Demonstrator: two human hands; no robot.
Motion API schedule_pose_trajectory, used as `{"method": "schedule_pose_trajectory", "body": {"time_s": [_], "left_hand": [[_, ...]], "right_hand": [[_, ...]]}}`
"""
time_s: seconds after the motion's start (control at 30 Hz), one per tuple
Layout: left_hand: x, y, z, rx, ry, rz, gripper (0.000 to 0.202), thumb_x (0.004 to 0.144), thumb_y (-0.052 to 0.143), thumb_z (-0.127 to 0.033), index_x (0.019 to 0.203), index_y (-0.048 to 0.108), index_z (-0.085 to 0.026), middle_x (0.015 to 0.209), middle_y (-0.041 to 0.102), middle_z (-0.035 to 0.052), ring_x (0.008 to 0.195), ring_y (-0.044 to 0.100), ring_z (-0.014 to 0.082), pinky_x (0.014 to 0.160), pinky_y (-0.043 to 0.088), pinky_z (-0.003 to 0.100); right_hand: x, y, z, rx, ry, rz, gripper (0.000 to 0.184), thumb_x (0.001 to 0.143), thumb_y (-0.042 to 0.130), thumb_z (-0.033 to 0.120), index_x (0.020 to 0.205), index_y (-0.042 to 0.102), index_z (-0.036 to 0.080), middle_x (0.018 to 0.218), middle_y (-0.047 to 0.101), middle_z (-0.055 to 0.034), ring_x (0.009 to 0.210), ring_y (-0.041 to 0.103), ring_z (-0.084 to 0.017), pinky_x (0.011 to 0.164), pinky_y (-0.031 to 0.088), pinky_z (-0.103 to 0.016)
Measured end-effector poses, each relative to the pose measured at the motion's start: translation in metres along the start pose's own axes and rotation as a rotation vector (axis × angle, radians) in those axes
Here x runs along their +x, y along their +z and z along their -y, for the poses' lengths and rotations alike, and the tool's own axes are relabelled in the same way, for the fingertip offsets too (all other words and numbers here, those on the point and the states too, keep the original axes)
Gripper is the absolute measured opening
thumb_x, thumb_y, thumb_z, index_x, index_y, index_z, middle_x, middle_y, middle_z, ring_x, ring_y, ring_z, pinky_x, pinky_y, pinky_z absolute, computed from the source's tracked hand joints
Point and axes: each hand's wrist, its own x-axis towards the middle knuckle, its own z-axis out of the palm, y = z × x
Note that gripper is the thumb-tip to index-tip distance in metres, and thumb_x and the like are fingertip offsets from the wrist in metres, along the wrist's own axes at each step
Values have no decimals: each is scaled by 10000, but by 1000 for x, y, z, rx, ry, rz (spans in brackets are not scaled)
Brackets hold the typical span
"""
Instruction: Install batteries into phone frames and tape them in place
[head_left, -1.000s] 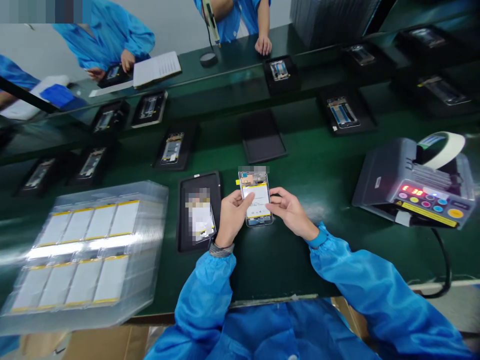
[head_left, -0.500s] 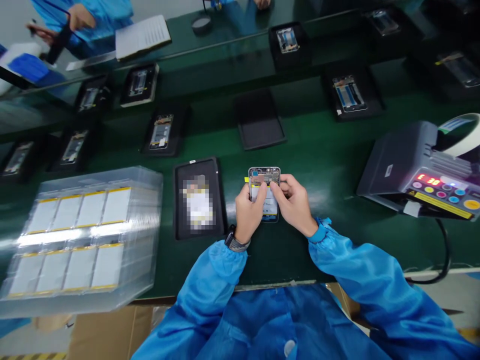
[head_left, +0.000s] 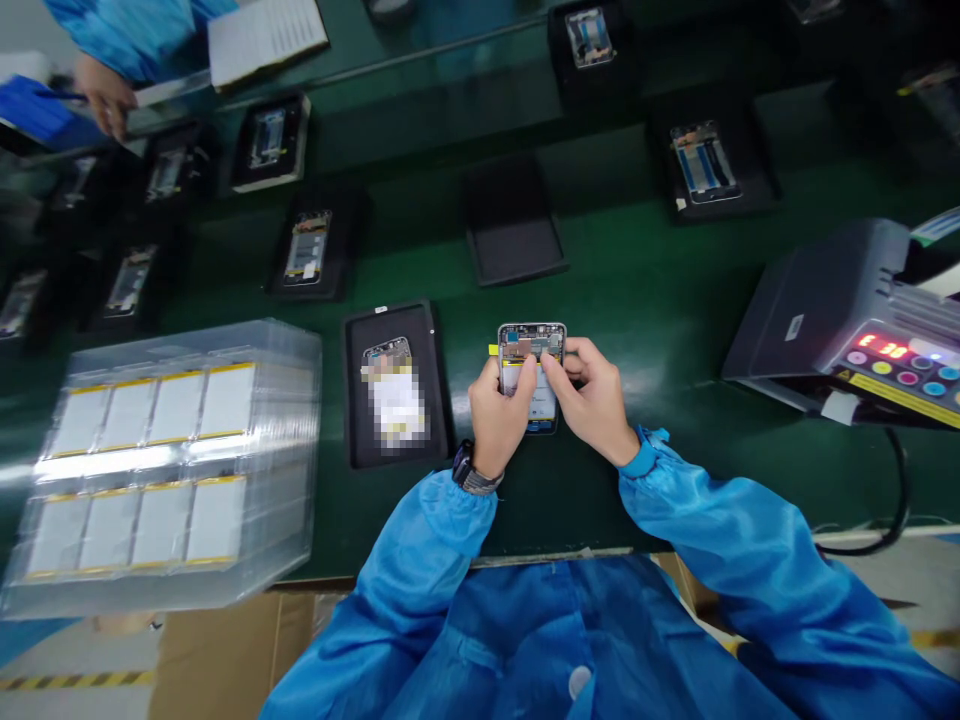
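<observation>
An open phone body (head_left: 534,352) with a white battery in it is held over the green belt (head_left: 645,300) by both hands. My left hand (head_left: 499,415) grips its left side, thumb pressed on the upper part of the battery. My right hand (head_left: 592,400) grips the right side, its thumb tip next to the left thumb near the circuit board. Just left lies a black tray (head_left: 360,400) holding another phone body (head_left: 394,395).
A stack of clear trays of white batteries (head_left: 165,455) sits at the left. A grey tape dispenser (head_left: 840,310) with lit buttons stands right, its cable (head_left: 896,500) trailing forward. An empty black tray (head_left: 514,225) and several trays with phones lie beyond. Another person's hand (head_left: 105,95) is far left.
Both hands slid up the phone and their thumbs now press near its top. The view has tilted downward, so everything on the belt sits higher in the picture.
</observation>
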Motion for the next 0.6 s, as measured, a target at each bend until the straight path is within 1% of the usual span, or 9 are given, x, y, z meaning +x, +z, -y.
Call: {"method": "schedule_pose_trajectory", "body": {"time_s": [0.17, 0.3, 0.4, 0.6], "left_hand": [[1, -1, 1, -17, -17, 6, 306, 912, 674, -445, 964, 704, -145, 785, 680, 24, 679, 581, 139, 622, 453, 229], [2, -1, 0, -37, -20, 5, 282, 904, 677, -417, 948, 707, -140, 772, 670, 22, 673, 564, 135, 621, 454, 230], [1, -1, -2, -39, -18, -9, 274, 892, 690, -412, 908, 703, -139, 758, 662, 21, 664, 555, 132, 610, 445, 229], [1, -3, -1, -68, -32, -10, 294, 890, 690, -432, 919, 705, -140, 767, 657, 23, 676, 561, 138, 625, 456, 234]], "right_hand": [[1, -1, -1, -44, -10, -5, 251, 985, 610, 454, 1032, 588, 208, 621, 558, 40, 572, 570, -140, 555, 453, -249], [0, -1, -1, -59, -15, -9, 237, 992, 602, 438, 1023, 581, 205, 620, 553, 41, 569, 563, -135, 550, 445, -245], [-1, 0, -1, -59, -1, -11, 259, 989, 601, 458, 1029, 583, 202, 630, 565, 35, 580, 566, -136, 553, 447, -243], [-1, 0, -2, -93, -30, -8, 255, 990, 598, 444, 1038, 591, 194, 666, 602, 25, 565, 539, -122, 552, 426, -241]]}}
